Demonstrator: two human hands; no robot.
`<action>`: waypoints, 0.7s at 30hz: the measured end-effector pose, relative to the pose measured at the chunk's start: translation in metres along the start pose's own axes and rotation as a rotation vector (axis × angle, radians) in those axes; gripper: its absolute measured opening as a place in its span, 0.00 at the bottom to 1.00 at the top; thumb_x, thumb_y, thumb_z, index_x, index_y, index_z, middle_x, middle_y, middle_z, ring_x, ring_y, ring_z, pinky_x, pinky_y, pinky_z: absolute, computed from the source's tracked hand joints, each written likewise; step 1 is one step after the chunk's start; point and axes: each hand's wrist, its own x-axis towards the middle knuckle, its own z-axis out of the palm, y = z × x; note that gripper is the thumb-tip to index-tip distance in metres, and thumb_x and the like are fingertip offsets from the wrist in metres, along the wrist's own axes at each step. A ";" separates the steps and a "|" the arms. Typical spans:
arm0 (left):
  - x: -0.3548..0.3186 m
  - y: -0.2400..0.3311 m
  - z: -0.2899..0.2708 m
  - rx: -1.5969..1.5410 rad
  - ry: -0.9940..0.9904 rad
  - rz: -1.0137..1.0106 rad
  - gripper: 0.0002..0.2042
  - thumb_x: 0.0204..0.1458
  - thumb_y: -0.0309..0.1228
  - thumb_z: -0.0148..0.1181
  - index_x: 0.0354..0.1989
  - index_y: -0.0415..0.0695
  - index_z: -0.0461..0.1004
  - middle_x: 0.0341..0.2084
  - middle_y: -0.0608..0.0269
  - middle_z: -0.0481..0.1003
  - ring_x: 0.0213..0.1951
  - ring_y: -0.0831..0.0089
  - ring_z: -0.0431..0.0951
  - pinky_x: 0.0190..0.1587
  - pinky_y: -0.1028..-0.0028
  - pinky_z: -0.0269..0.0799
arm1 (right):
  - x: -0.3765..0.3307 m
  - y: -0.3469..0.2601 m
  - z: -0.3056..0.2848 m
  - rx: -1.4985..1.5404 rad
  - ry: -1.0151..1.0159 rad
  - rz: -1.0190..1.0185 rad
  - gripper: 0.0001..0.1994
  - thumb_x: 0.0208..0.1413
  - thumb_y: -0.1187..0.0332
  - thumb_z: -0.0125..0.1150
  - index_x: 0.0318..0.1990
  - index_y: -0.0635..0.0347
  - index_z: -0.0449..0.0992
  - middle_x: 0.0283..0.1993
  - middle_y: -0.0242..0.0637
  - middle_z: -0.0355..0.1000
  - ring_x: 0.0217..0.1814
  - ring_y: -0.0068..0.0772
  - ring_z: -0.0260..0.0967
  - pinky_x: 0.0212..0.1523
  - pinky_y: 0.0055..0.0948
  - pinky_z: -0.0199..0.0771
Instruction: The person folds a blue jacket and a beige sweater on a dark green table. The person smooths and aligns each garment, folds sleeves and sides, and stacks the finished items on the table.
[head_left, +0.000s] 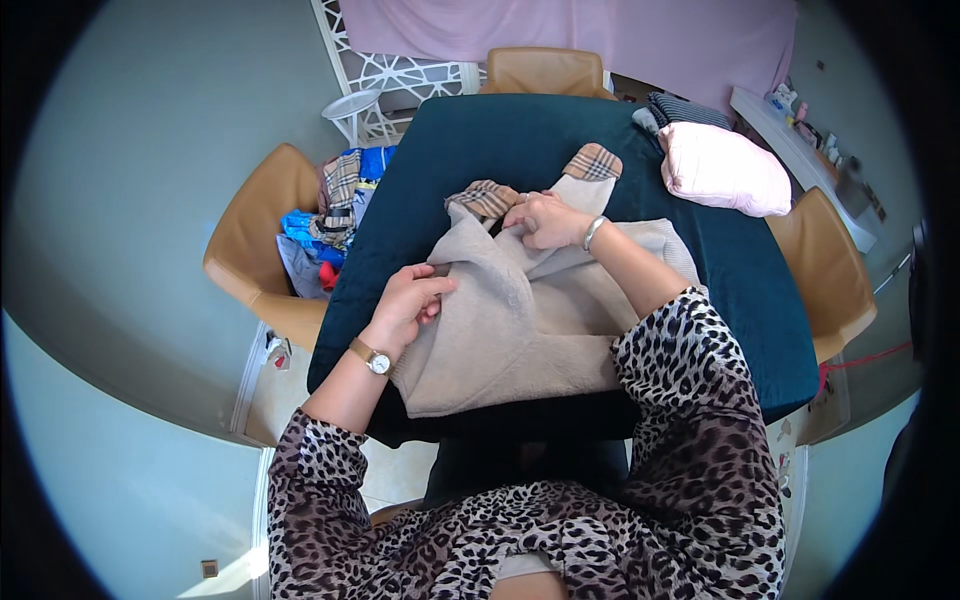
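A beige fleece garment [520, 330] with plaid-patterned cuffs [592, 162] lies spread on a table covered in dark teal cloth [480, 140]. My left hand [408, 298], with a gold wristwatch on its wrist, pinches the garment's left edge. My right hand [542, 220], wearing a silver bracelet, grips the fabric near the collar, just beside the second plaid cuff [484, 197]. Both forearms come out of leopard-print sleeves.
A folded pink garment [722, 168] and a dark striped one [688, 108] lie at the table's far right. A tan chair [262, 235] on the left holds a heap of colourful clothes [330, 215]. More tan chairs stand at the far end [545, 70] and right [832, 275].
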 end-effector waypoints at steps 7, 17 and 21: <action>0.001 -0.008 -0.007 0.127 -0.127 0.048 0.14 0.53 0.22 0.65 0.49 0.37 0.78 0.27 0.70 0.75 0.20 0.83 0.70 0.18 0.83 0.60 | -0.019 -0.001 -0.033 0.103 -0.188 0.054 0.28 0.47 0.79 0.63 0.60 0.51 0.75 0.53 0.44 0.76 0.52 0.46 0.77 0.53 0.40 0.77; 0.010 -0.012 -0.017 0.002 -0.250 0.068 0.25 0.53 0.12 0.56 0.62 0.34 0.72 0.45 0.57 0.81 0.25 0.79 0.77 0.22 0.81 0.73 | -0.045 0.047 -0.021 -0.234 0.054 0.174 0.14 0.52 0.79 0.60 0.47 0.59 0.81 0.48 0.44 0.80 0.51 0.51 0.78 0.51 0.42 0.78; 0.006 -0.018 -0.019 0.146 -0.249 0.162 0.24 0.52 0.12 0.56 0.60 0.37 0.75 0.48 0.59 0.81 0.27 0.81 0.78 0.26 0.79 0.75 | -0.066 0.000 -0.083 -0.103 0.514 -0.060 0.09 0.56 0.76 0.60 0.45 0.62 0.78 0.42 0.44 0.77 0.43 0.50 0.77 0.46 0.39 0.78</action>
